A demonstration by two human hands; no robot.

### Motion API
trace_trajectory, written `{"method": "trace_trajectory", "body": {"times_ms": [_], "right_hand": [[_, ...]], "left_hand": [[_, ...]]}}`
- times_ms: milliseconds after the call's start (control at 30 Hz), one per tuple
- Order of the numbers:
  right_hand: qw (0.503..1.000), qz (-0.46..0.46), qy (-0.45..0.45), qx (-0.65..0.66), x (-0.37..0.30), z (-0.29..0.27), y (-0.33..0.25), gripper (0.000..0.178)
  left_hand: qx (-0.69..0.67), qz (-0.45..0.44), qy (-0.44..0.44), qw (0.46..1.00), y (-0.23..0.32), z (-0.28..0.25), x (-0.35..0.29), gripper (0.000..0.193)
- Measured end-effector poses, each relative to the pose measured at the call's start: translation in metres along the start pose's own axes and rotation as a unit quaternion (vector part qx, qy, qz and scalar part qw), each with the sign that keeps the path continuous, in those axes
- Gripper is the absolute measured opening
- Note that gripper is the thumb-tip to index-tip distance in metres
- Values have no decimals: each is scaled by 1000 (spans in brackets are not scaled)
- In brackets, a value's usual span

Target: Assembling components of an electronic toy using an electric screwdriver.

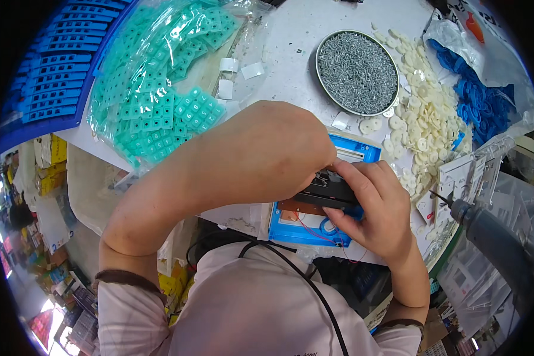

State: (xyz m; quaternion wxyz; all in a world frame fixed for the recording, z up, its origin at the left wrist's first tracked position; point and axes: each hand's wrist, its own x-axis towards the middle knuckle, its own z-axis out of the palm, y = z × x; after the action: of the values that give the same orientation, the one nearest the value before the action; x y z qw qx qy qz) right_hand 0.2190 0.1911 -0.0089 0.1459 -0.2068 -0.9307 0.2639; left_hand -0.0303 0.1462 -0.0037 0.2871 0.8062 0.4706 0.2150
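A blue plastic casing (pixel 371 152) lies on the table before me, with a brown circuit board (pixel 301 206) and thin red wires (pixel 307 226) in its lower part. Over the casing is a black plastic part (pixel 336 188) with small metal pieces on it. My right hand (pixel 377 199) grips this part from the right, thumb below and fingers above. Bent over the part's left end is my left hand (pixel 299 139); its back and wrist hide its fingers, so whether it holds anything does not show.
A round tin of small screws (pixel 358 72) stands beyond the casing. Pale round plastic discs (pixel 426 113) are heaped right of it, near blue plastic pieces (pixel 480 98). Bagged green keypads (pixel 154 89) and blue casings (pixel 59 77) lie left. A power screwdriver (pixel 486 228) hangs at right.
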Motion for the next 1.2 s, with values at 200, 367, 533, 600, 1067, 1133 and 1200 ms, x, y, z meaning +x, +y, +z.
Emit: {"method": "trace_trajectory", "body": {"times_ms": [200, 367, 533, 600, 1067, 1133, 1200], "right_hand": [[1000, 10, -19, -2, 2, -2, -3, 64], [1000, 7, -29, -3, 0, -2, -1, 63], [1000, 1, -19, 5, -1, 1, 0, 61], [999, 9, -33, 5, 1, -1, -3, 58], [988, 4, -129, -86, 12, -12, -19, 46], [984, 4, -141, -108, 12, -14, -22, 47], [984, -3, -138, -113, 11, -13, -23, 49]], "left_hand": [[97, 67, -13, 993, 9, -7, 1, 12], [158, 71, -61, 983, 25, -17, 5, 13], [181, 36, -141, 973, 36, -18, -6, 18], [185, 14, -154, 971, 39, -13, -13, 20], [72, -98, 4, 993, 43, 18, -35, 13], [55, -52, 19, 997, 36, 17, -37, 10], [19, -42, 30, 999, 24, 20, -38, 10]]}}
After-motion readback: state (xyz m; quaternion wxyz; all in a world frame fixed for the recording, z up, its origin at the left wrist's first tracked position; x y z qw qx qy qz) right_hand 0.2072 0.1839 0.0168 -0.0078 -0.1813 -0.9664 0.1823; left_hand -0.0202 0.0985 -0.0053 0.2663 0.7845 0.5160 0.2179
